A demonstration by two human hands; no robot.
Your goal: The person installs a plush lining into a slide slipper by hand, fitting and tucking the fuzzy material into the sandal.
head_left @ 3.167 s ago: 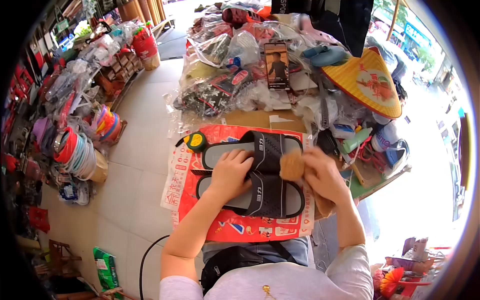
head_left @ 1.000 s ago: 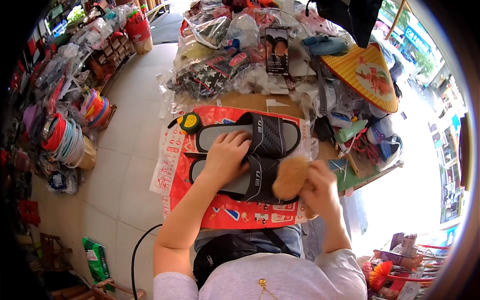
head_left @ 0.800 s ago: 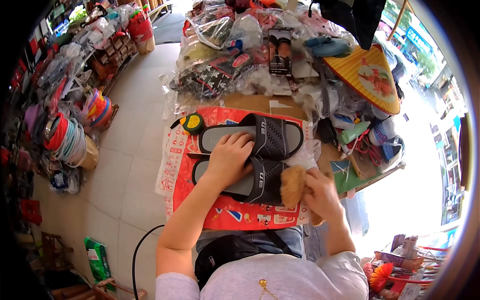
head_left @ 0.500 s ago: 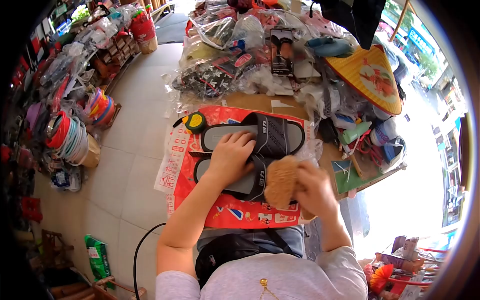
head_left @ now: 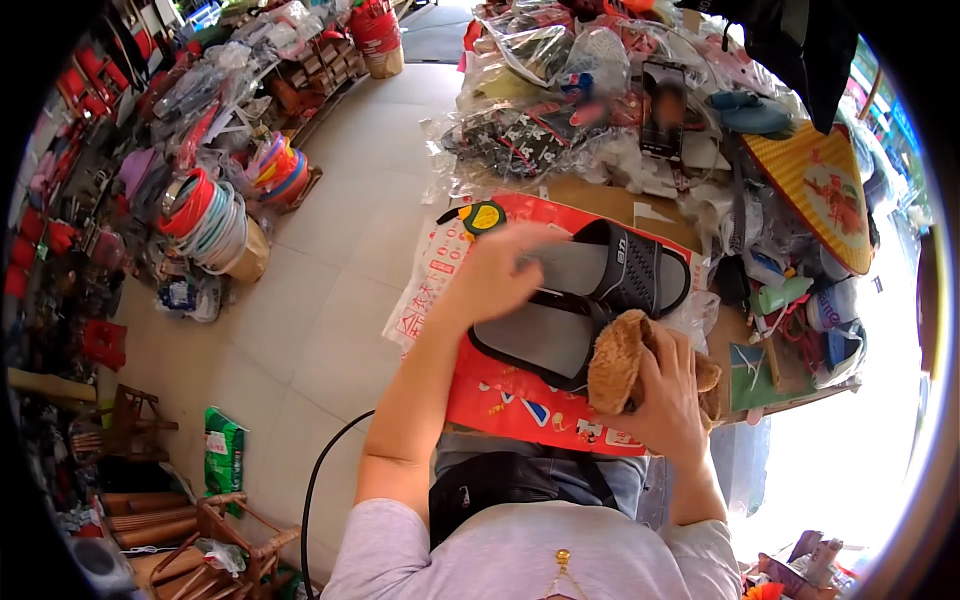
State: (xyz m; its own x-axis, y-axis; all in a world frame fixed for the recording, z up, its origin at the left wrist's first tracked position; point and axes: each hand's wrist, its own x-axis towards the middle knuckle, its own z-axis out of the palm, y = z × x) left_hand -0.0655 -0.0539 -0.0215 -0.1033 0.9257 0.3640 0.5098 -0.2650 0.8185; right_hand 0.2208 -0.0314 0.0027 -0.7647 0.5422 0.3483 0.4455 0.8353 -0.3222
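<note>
Two black slide sandals with grey insoles lie side by side on a red printed sheet [head_left: 480, 408]. The far sandal [head_left: 640, 272] shows its patterned strap, while the fluffy brown cloth [head_left: 615, 362] covers part of the near sandal [head_left: 530, 342] at its toe end. My right hand [head_left: 668, 392] is closed around that cloth, which sticks out on both sides of the fingers. Over the heel end of the far sandal is my left hand [head_left: 495, 278], smeared by motion; whether it touches the sandal is unclear. A yellow and black tape measure [head_left: 483, 218] lies just beyond it.
Plastic-wrapped goods [head_left: 540, 130] pile up at the back of the table, with a phone [head_left: 662, 110] propped among them. A yellow conical hat [head_left: 815, 190] and a green bottle [head_left: 785, 294] are on the right. Buckets [head_left: 205, 220] and wrapped stock line the left floor.
The view has shifted, so the scene sits further right. My left hand has moved off the sandals' middle toward the far sandal's heel end. The cloth has bunched up in my right hand.
</note>
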